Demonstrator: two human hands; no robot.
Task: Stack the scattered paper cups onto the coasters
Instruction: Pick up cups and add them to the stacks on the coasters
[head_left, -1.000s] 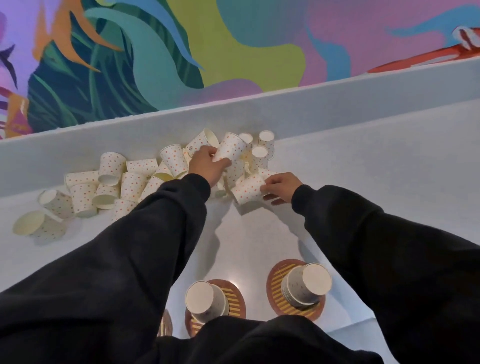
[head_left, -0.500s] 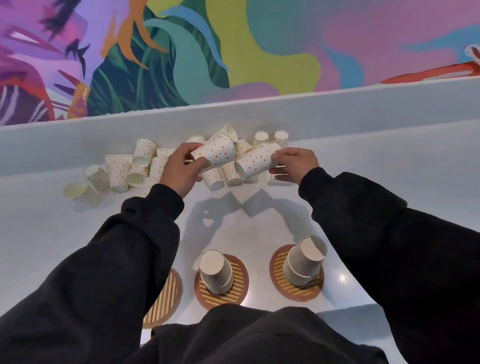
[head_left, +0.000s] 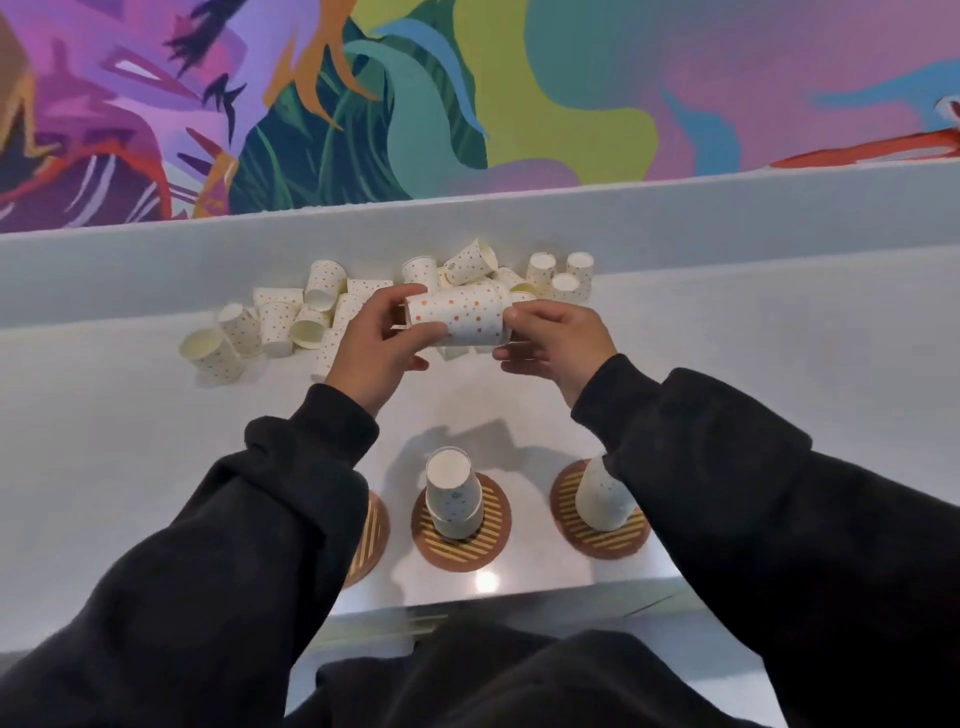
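paper cup lies sideways in the air above the bench, in front of the loose pile | left hand grip closed round its left end | right hand grip pinching its right end | below: cup stacks on middle coaster and right coaster

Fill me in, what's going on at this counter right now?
A person in black sleeves holds a dotted paper cup sideways in the air, left hand at one end, right hand at the other; it may be two cups nesting. Behind it a pile of loose cups lies along the counter's back wall. Nearer, upside-down cup stacks stand on the middle coaster and right coaster; the left coaster is mostly hidden by a sleeve.
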